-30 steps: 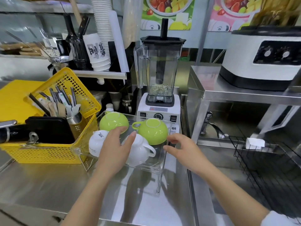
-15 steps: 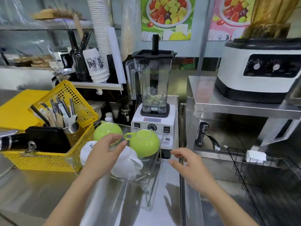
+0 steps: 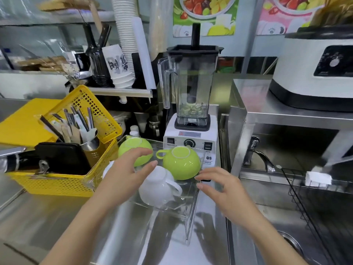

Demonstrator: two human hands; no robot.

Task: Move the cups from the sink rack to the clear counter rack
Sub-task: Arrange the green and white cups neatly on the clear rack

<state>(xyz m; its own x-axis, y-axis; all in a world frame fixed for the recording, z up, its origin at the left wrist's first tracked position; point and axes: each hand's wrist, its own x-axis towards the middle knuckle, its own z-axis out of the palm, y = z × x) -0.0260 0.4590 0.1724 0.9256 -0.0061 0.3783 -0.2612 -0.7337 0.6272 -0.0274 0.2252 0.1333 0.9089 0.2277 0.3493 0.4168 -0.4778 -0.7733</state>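
Note:
A clear counter rack [image 3: 188, 215] stands on the steel counter and holds upturned cups. Two green cups sit at its back: one on the left [image 3: 136, 148], one on the right [image 3: 181, 162]. A white cup [image 3: 156, 190] lies in front, and another white cup [image 3: 107, 168] shows only as a sliver behind my left hand. My left hand [image 3: 126, 176] hovers over the cups with fingers spread, holding nothing. My right hand [image 3: 221, 190] is open beside the rack's right edge, fingertips close to the right green cup. The black wire sink rack [image 3: 313, 209] at right shows no cups.
A yellow basket [image 3: 57, 182] with utensils and a black case stands left of the rack. A blender [image 3: 191, 104] sits right behind it. A faucet [image 3: 257, 155] and sink lie to the right, under a steel shelf bearing a white appliance [image 3: 315, 69].
My left hand has lifted off the white cup and spread its fingers. My right hand has drawn in closer to the rack's right side. The view has shifted slightly.

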